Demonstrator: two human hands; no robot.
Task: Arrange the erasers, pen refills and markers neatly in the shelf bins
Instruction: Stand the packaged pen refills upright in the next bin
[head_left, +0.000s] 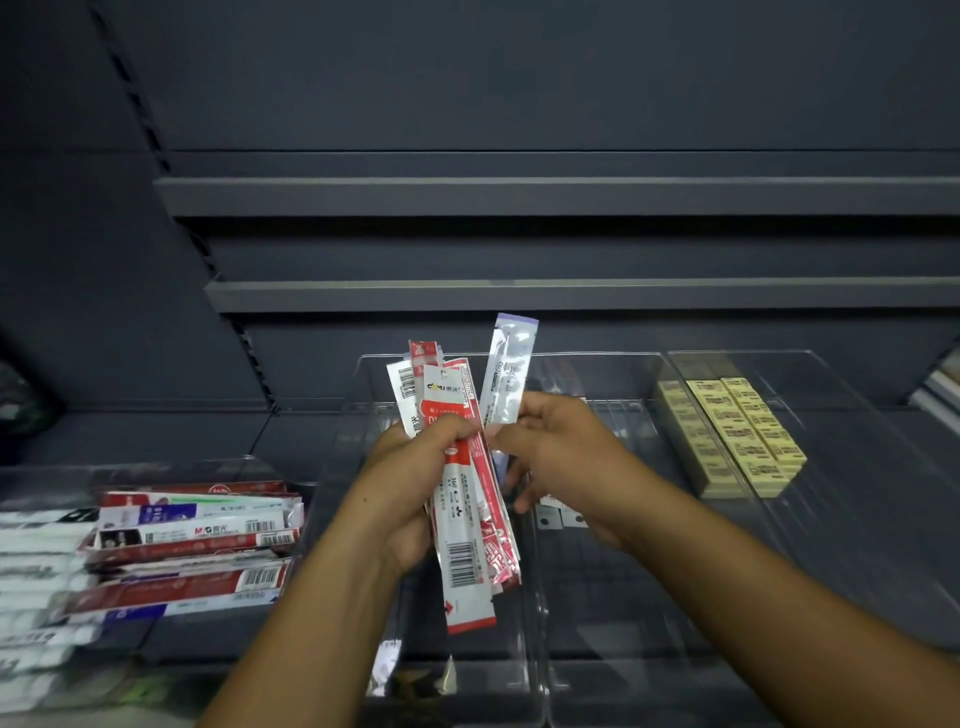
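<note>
At the far left we see a clear left bin (208, 462) standing on the dark shelf (291, 431). In it lies a stack of refill packets (192, 545), red, white and some blue, all turned sideways. Next to them, at the edge of the view, are white packs (36, 561), too blurred to read.

Toward the middle, the left hand (415, 467) is above the middle bin (582, 355). Its fingers are curled tight around a bundle of packets (467, 519), red and white. The bundle stands nearly upright and fans out a little at the top, and its lower ends hang below the palm with a barcode visible.

Just beside it is the right hand (561, 452), holding a single packet (506, 374), white with a purple strip on top. The thumb and fingers pinch it at its lower end. This packet points up, leans slightly to the right and stands apart from the bundle at the top. Lower down we cannot tell if they touch.

Under the right hand, some small white tags (561, 517) lie in the middle bin, partly hidden.

Further right, the right bin (769, 354) holds yellow erasers (748, 436), laid in neat rows from back to front, close against each other. Behind everything, the upper shelf boards (519, 293) run across.
</note>
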